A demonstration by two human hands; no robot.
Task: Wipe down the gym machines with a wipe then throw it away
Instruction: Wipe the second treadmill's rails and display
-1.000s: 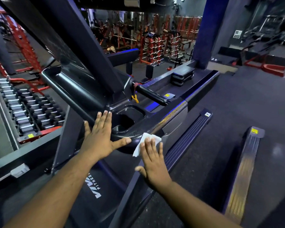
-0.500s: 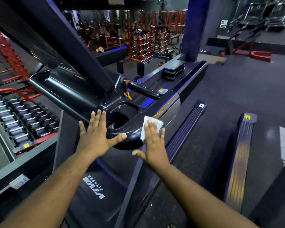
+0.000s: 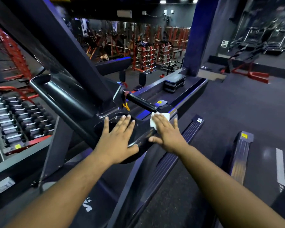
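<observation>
Dim gym's treadmill console (image 3: pixel 143 130) bears both flat hands, right hand (image 3: pixel 167 131) pressing wipe (image 3: pixel 160 116).

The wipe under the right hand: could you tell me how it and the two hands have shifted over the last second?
The right hand has slid the white wipe up along the treadmill console's right edge, away from the person, towards the black handlebar. The left hand has moved forward, its fingers now over the cup holder. Both hands stay flat, nothing picked up or released.
</observation>
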